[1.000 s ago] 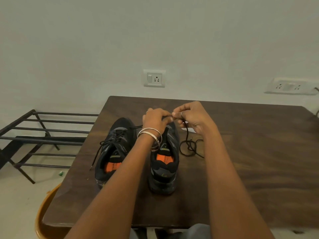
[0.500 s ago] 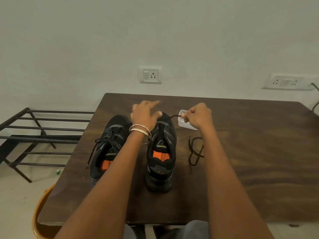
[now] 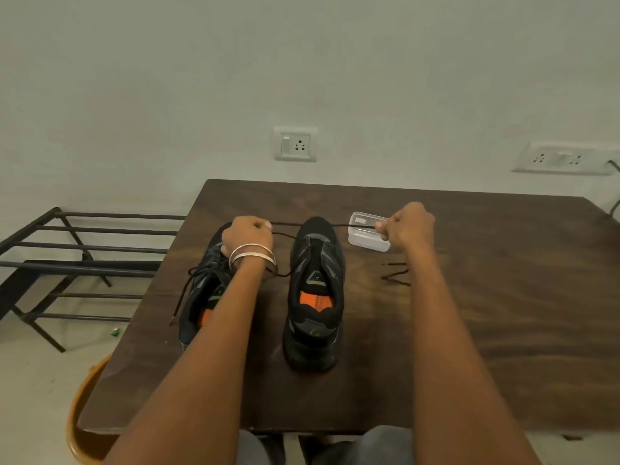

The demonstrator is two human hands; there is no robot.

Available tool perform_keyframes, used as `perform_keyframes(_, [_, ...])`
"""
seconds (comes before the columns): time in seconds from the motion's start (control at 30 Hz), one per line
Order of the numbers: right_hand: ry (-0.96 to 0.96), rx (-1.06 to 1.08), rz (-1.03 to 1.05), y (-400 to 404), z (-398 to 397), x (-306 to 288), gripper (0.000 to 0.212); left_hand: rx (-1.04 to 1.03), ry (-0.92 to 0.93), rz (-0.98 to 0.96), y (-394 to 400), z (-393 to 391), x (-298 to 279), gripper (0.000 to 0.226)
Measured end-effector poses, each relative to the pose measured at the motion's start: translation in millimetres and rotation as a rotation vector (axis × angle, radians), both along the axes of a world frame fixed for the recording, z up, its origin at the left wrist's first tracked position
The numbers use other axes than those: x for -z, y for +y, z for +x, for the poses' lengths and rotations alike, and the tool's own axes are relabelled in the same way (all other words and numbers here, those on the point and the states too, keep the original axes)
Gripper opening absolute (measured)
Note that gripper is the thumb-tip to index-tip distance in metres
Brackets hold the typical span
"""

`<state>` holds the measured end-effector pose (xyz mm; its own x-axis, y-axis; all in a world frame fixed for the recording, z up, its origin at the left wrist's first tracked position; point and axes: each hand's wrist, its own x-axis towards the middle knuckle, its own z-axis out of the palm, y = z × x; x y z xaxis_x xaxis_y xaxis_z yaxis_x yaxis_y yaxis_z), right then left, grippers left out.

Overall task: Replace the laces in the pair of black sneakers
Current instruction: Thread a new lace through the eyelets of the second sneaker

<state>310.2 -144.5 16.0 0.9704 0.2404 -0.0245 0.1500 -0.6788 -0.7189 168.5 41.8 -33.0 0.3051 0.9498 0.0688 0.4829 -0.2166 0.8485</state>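
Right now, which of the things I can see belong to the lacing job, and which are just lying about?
Part of the job:
- right shoe
- left shoe
- black lace pulled tight between left hand and right hand
- loose lace on the table

Just lying about:
- plastic box
- metal rack
- wall socket

table (image 3: 469, 313): dark wood, visible grain, dull sheen
shoes (image 3: 317, 297): black matt cloth and mesh, orange insoles
lace (image 3: 352, 225): thin black cord, matt
box (image 3: 367, 236): clear plastic, smooth
bangles (image 3: 251, 255): shiny metal
rack (image 3: 84, 250): black metal bars, matt
wall (image 3: 302, 62): plain matt paint
socket (image 3: 295, 144): white smooth plastic
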Motion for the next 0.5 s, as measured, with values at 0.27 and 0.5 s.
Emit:
perform_keyframes(0.27, [0.076, -0.222, 0.148, 37, -29, -12, 0.020, 0.595, 0.139, 0.357, -30, 25, -25, 0.035])
perform_keyframes(0.5, [0.122, -0.200, 0.115, 35, -25, -9, 0.016, 0.199, -0.009, 0.164, -20, 18, -15, 0.017])
